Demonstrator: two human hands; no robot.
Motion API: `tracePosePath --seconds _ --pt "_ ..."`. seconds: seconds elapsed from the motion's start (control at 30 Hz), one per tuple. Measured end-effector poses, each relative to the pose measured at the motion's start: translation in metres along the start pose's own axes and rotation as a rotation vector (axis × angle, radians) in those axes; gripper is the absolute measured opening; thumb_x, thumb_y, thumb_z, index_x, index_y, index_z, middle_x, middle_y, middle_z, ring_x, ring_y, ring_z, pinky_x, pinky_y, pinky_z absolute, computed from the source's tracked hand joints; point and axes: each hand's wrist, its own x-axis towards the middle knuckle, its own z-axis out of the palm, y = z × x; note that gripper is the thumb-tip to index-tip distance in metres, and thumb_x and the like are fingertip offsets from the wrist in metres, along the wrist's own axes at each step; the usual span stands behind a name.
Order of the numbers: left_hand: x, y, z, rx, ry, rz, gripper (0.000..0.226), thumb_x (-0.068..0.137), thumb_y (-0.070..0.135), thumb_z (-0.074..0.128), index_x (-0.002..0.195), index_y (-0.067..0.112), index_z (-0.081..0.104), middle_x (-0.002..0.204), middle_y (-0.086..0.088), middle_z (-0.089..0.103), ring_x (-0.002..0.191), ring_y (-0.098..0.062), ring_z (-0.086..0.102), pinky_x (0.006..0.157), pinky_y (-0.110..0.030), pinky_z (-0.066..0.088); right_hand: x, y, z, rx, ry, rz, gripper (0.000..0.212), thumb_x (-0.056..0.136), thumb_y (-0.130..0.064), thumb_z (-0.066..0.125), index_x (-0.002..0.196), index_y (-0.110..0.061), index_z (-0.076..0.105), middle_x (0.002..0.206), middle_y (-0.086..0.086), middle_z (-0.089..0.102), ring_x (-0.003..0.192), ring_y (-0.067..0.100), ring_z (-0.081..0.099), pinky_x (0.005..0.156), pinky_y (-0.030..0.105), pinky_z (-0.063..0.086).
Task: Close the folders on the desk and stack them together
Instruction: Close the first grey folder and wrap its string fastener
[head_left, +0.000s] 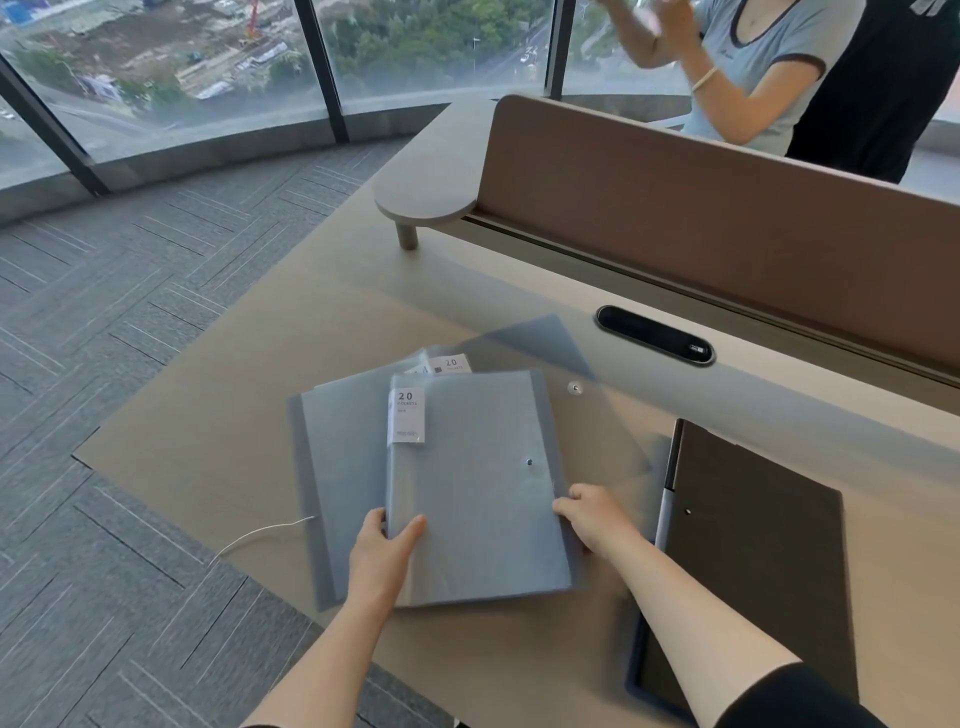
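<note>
The top folder is grey-blue and see-through, with a darker strip down its right side. A white label near its top left corner says "20 pockets". A small round snap sits near its right edge. It lies closed on the desk, in the middle, on top of a second grey folder that sticks out to the left. A third folder with the same label peeks out behind it.

The left hand holds the top folder at its lower left edge, thumb on top and fingers curled under. The right hand grips the right edge with bent fingers.

A clear flap looks blurred to the right of the folders, so its edges are hard to tell. A dark clipboard lies just to the right, close to the right arm. A thin white cord hangs off the left edge of the desk. A black oval slot is set in the desk farther back, in front of a brown divider. A person stands behind the divider.

The top folder is long from near to far, tipped a little to the left.
</note>
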Motion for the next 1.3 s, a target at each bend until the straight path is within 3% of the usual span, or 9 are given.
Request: tracePosePath --seconds 0.13,0.2,0.3,0.43,0.57,0.73,0.83,0.97,1.3 --pt "-0.001 0.001 0.003 0.141 0.073 0.024 0.053 0.087 0.040 0.067 0.129 0.017 0.046 0.108 -0.003 0.061 0.094 -0.025 0.062 0.082 -0.038 0.052 -0.002 0.006 -0.001 -0.241 0.056 0.026 0.017 0.077 -0.028 0.053 0.066 -0.018 0.046 0.062 0.006 0.064 0.050 0.025 0.058 0.058 0.031 0.046" --pt "0.000 -0.001 0.003 0.201 0.101 0.032 0.059 0.085 0.045 0.066 0.133 0.019 0.043 0.114 -0.006 0.064 0.096 -0.027 0.064 0.082 -0.042 0.055 -0.003 0.008 -0.004 -0.306 0.085 0.044 0.014 0.078 -0.027 0.048 0.068 -0.019 0.049 0.074 0.007 0.071 0.066 0.028 0.067 0.069 0.034 0.053" --pt "-0.001 0.002 0.006 0.323 0.185 0.052 0.067 0.083 0.044 0.066 0.139 0.020 0.038 0.126 -0.008 0.054 0.106 -0.030 0.059 0.082 -0.042 0.051 -0.002 0.009 -0.009 -0.422 0.124 0.008 0.023 0.090 -0.030 0.048 0.069 -0.020 0.048 0.079 0.002 0.063 0.080 0.028 0.060 0.065 0.032 0.044" --pt "0.000 0.013 0.015 0.663 0.277 0.219 0.072 0.082 0.037 0.068 0.145 0.022 0.036 0.147 -0.011 0.038 0.135 -0.032 0.036 0.106 -0.048 0.036 0.002 0.007 -0.012 -0.495 0.207 -0.049 0.022 0.094 -0.032 0.048 0.078 -0.022 0.059 0.093 0.001 0.050 0.086 0.026 0.053 0.066 0.031 0.040" --pt "0.006 0.024 0.030 0.895 0.047 0.490 0.071 0.084 0.032 0.067 0.148 0.028 0.036 0.161 -0.005 0.023 0.149 -0.029 0.016 0.119 -0.043 0.018 0.007 0.006 -0.009 -0.554 0.319 -0.144 0.021 0.092 -0.030 0.051 0.078 -0.022 0.064 0.118 0.002 0.046 0.116 0.025 0.044 0.070 0.032 0.041" --pt "0.015 0.037 0.054 1.100 -0.239 0.659 0.072 0.086 0.037 0.062 0.150 0.036 0.028 0.166 0.003 0.004 0.152 -0.025 -0.003 0.123 -0.045 0.001 0.012 0.002 -0.010 -0.719 0.381 -0.257 0.019 0.089 -0.031 0.057 0.083 -0.019 0.070 0.153 0.006 0.034 0.132 0.029 0.035 0.094 0.036 0.039" --pt "0.020 0.042 0.064 1.182 -0.302 0.696 0.072 0.087 0.042 0.061 0.150 0.039 0.026 0.166 0.004 0.000 0.152 -0.024 -0.006 0.122 -0.046 -0.001 0.014 -0.002 -0.011 -0.800 0.393 -0.295 0.022 0.090 -0.033 0.055 0.082 -0.018 0.070 0.143 0.008 0.044 0.125 0.030 0.042 0.089 0.036 0.039" --pt "0.026 0.046 0.067 1.236 -0.341 0.722 0.075 0.087 0.049 0.059 0.151 0.040 0.022 0.166 0.003 -0.002 0.152 -0.025 -0.007 0.122 -0.050 -0.001 0.017 -0.016 -0.010 -0.697 0.244 -0.143 0.028 0.093 -0.034 0.045 0.076 -0.017 0.059 0.090 0.006 0.061 0.095 0.032 0.061 0.069 0.032 0.042" --pt "0.030 0.046 0.071 1.231 -0.358 0.728 0.075 0.085 0.053 0.060 0.150 0.042 0.023 0.166 0.004 0.000 0.152 -0.024 -0.006 0.122 -0.050 -0.002 0.052 -0.043 0.006 -0.361 0.170 0.051 0.026 0.086 -0.020 0.045 0.087 -0.009 0.070 0.096 0.014 0.075 0.093 0.032 0.069 0.076 0.032 0.049"
